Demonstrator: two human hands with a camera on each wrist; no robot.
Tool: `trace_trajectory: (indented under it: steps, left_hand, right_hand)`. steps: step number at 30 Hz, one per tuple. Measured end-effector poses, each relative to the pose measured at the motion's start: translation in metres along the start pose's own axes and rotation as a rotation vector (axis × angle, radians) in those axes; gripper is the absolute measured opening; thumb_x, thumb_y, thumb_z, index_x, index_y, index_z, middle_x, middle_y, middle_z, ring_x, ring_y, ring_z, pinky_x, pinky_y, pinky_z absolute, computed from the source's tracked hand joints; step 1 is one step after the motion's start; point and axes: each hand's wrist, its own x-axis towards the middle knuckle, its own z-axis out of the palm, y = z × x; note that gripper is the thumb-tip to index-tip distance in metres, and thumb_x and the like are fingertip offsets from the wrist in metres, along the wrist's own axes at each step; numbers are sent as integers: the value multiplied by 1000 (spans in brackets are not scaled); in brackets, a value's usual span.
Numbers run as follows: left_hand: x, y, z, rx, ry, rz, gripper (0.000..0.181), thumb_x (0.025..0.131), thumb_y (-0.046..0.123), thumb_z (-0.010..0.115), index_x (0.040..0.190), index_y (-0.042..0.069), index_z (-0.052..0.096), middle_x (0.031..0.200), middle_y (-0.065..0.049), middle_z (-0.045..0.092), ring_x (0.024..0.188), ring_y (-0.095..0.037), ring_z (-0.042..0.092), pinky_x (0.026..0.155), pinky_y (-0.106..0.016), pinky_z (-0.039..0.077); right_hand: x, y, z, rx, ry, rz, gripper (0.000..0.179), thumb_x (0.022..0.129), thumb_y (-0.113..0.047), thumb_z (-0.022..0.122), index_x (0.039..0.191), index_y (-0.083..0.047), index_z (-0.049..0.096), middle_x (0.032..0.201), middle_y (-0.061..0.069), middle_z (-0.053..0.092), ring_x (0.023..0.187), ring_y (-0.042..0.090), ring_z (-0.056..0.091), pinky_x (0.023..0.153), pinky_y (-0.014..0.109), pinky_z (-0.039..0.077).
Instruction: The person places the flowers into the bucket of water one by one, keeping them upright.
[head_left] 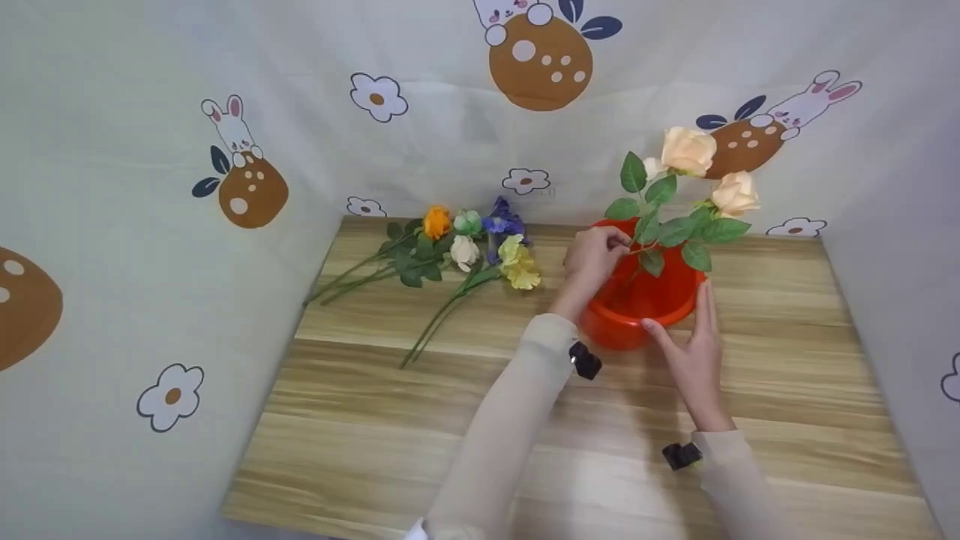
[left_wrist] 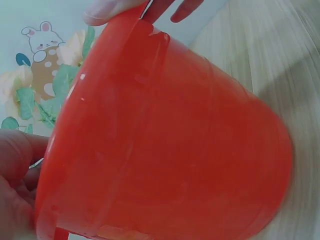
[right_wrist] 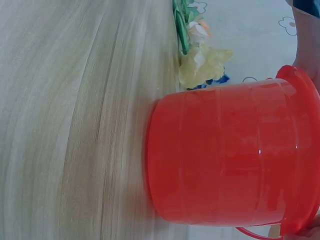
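i read the desk point(head_left: 337, 427) from left to right. near its back left corner lie the orange flower point(head_left: 437, 223), white flower point(head_left: 465, 253), green flower point(head_left: 468, 221), purple flower point(head_left: 504, 223) and yellow flower point(head_left: 521, 262), blooms toward the back edge, stems angled frontward and left; i judge this layout leaves the stems accessible. the left hand point(head_left: 591, 260) is at the rim of the red bucket point(head_left: 619, 336), fingertips pinching a stem of the peach rose spray point(head_left: 679, 231), presumably to control its angle. the red bucket stands upright near the back edge, right of centre. the peach rose spray leans toward the back right corner, lower stem inside the bucket. the right hand point(head_left: 699, 356) grasps the front right rim, thumb spread from fingers, presumably bracing against tipping.
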Motion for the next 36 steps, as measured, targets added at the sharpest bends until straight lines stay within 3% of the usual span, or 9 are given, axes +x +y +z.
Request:
trace_trajectory:
  steps: [9, 14, 17, 23, 29, 36]
  left_hand:
    - [0, 5, 5, 170, -9, -11, 8, 92, 29, 72, 98, 31, 77, 94, 18, 75, 88, -3, 68, 69, -23, 54]
    - [1, 7, 9, 232, -12, 21, 9, 92, 29, 72, 99, 31, 78, 97, 17, 75, 92, -4, 69, 79, -22, 57]
    - [0, 8, 13, 183, -49, 28, 10, 92, 27, 71, 100, 28, 78, 96, 15, 75, 90, -3, 68, 84, -18, 56]
    - [-2, 3, 18, -48, -160, -60, 10, 93, 15, 70, 95, 21, 78, 90, 8, 74, 78, -7, 63, 76, -18, 58]
    - [-1, 2, 19, -58, -155, -54, 7, 92, 17, 71, 95, 21, 77, 92, 6, 75, 84, -7, 67, 81, -20, 58]
    - [1, 4, 19, -152, -123, -74, 7, 91, 17, 73, 96, 20, 76, 91, 8, 73, 84, -5, 66, 80, -19, 58]
  right_hand:
    - [1, 1, -1, -17, -6, 15, 103, 84, -40, 80, 161, -25, 14, 169, 1, 11, 156, 25, 16, 125, 53, 19]
    - [1, 0, -3, -21, -9, 28, 103, 84, -43, 79, 161, -27, 13, 169, -4, 10, 156, 24, 15, 125, 53, 19]
    - [1, -1, -3, -27, -7, 33, 103, 83, -43, 79, 161, -27, 13, 169, -4, 10, 156, 25, 15, 125, 53, 19]
    - [0, -2, 0, -41, -22, 36, 104, 83, -44, 79, 161, -22, 13, 169, 4, 11, 156, 28, 14, 125, 54, 19]
    - [1, -2, 0, -25, -29, 37, 103, 84, -41, 79, 161, -21, 13, 169, 1, 9, 156, 28, 14, 125, 54, 18]
    - [1, -1, -2, -18, -36, 47, 103, 83, -44, 78, 161, -22, 13, 169, 0, 9, 156, 26, 14, 126, 52, 17]
